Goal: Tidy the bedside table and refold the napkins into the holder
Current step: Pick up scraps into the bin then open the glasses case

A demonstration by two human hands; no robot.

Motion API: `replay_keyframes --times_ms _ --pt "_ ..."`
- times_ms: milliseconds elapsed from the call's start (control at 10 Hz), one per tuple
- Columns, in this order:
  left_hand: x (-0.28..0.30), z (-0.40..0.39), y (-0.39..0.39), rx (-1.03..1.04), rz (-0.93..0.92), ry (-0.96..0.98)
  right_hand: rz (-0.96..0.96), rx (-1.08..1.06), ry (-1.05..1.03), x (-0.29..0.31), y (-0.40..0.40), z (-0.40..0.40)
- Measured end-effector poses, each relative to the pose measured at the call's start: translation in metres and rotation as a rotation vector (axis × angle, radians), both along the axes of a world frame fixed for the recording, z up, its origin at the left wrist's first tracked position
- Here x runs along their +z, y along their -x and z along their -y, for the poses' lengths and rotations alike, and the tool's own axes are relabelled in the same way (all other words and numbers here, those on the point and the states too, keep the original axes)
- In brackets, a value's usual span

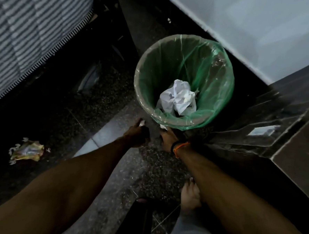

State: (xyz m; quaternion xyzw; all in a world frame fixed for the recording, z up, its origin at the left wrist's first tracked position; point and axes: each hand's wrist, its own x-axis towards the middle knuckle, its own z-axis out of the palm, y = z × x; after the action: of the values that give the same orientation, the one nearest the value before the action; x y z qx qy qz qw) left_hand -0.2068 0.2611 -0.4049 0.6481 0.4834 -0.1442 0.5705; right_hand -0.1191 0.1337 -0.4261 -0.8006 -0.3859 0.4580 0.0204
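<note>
crumpled white napkins [177, 96]: 1 loose wad, creased, lying at the bottom of a green-lined bin [147, 65], toward its 6 o'clock wall. small white scrap [142, 123]: at left hand's fingertips, 7 o'clock of bin.

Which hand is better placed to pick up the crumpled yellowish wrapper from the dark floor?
Probably the left hand. The crumpled yellowish wrapper lies on the person's left, beside the left forearm. The right hand is at the base of the green-lined waste bin and would have to cross over.
</note>
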Motion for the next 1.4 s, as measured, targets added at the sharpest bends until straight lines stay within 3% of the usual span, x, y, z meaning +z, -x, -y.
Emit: replay_keyframes --times_ms 100,300,400,600,800,900,1100,1300,1400 --pt "-0.011 0.002 0.007 -0.186 -0.068 -0.123 0.116 -0.059 -0.066 -0.004 0.000 0.007" --pt "-0.017 0.002 0.018 -0.617 -0.284 -0.342 0.080 -0.121 -0.147 -0.005 0.002 0.017" --pt "0.008 0.010 0.018 -0.537 -0.347 -0.372 0.059 -0.135 -0.157 0.041 0.002 0.022" --pt "0.067 0.005 0.010 -0.641 -0.350 -0.489 0.044 -0.222 -0.131 0.098 0.010 0.032" --pt "0.144 -0.007 0.011 -0.684 -0.236 -0.653 -0.089 -0.193 -0.182 0.177 0.002 0.015" --pt "0.175 -0.012 0.010 -0.671 -0.082 -0.715 -0.077 -0.238 -0.258 0.208 -0.008 0.008" --pt "0.228 -0.017 -0.022 -0.443 0.144 -0.661 0.175 -0.402 -0.413 0.250 -0.037 0.001" --pt "0.259 -0.008 -0.055 -0.290 0.285 -0.573 0.177 -0.482 -0.388 0.281 -0.060 0.011" --pt "0.267 -0.002 -0.062 -0.292 0.267 -0.554 0.183 -0.489 -0.408 0.291 -0.064 0.022"
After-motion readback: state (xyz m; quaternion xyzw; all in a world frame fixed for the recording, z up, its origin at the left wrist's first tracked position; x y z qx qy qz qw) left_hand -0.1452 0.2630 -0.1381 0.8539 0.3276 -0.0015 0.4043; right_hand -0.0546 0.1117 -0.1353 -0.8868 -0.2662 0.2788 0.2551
